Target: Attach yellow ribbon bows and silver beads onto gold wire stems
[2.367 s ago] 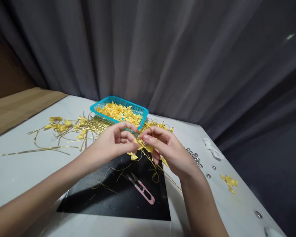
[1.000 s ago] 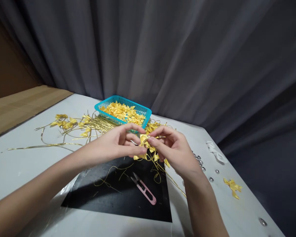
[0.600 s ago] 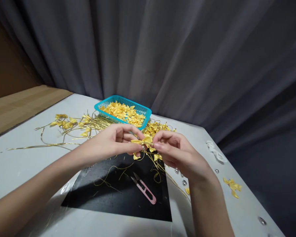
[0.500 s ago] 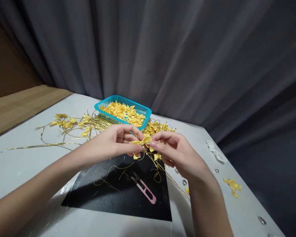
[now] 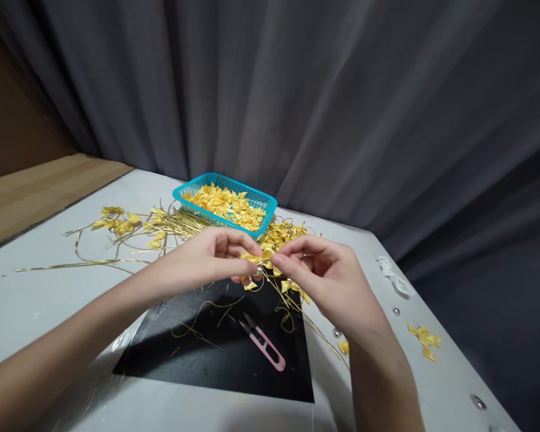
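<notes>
Above the far part of a black mat (image 5: 198, 342), my left hand (image 5: 216, 258) pinches a yellow ribbon bow (image 5: 264, 257) between thumb and fingers. A small silvery bead shows by its thumb tip. My right hand (image 5: 328, 270) is closed at the bow's right side, thumb against forefinger on a thin gold cord (image 5: 272, 261). More yellow bows and gold cords hang or lie just below the fingers; which of them join the held piece I cannot tell. Pink-handled thread snips (image 5: 265, 345) lie on the mat nearer to me.
A turquoise basket (image 5: 270, 211) of yellow bows stands at the back before a grey curtain (image 5: 252, 90). Gold cords (image 5: 184, 223) and loose bows (image 5: 117, 222) spread left of it. On the right of the white table (image 5: 58, 222) lie another bow (image 5: 425, 341) and small metal pieces (image 5: 477, 402).
My right hand has shifted slightly right and turned a little, its thumb still near the bow. My left hand stays almost still, and the bow sits slightly differently in the fingers.
</notes>
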Tool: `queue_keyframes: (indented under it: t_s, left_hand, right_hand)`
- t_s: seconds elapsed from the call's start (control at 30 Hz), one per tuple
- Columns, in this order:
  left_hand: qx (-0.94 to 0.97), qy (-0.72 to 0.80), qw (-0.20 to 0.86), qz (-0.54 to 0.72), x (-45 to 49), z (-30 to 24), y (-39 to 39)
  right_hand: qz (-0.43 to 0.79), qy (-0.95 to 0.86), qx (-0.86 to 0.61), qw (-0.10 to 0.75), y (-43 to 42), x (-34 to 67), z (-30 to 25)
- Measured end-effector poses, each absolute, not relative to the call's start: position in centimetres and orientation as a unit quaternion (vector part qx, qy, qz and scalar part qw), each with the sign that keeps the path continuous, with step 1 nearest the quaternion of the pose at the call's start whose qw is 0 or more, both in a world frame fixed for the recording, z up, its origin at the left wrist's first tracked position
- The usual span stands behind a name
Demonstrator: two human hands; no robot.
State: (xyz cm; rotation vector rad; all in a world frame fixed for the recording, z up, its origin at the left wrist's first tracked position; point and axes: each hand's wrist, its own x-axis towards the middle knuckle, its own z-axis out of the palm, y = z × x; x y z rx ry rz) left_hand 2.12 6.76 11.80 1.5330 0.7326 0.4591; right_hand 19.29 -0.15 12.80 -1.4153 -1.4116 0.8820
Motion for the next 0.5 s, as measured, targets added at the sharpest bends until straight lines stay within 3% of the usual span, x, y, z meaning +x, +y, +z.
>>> queue_keyframes:
  t_s: [0.3,0.5]
  left_hand:
    - [0.676,0.271,0.654,0.206,1.99,11.71,6.76]
    - [0.674,0.261,0.663,0.195,1.79,11.57,6.9]
  right_hand:
    - [0.325,-0.569,-0.559,0.508,-0.16,19.41,12.99]
    - [0.339,-0.586,-0.559,0.478,-0.24,19.65,13.03]
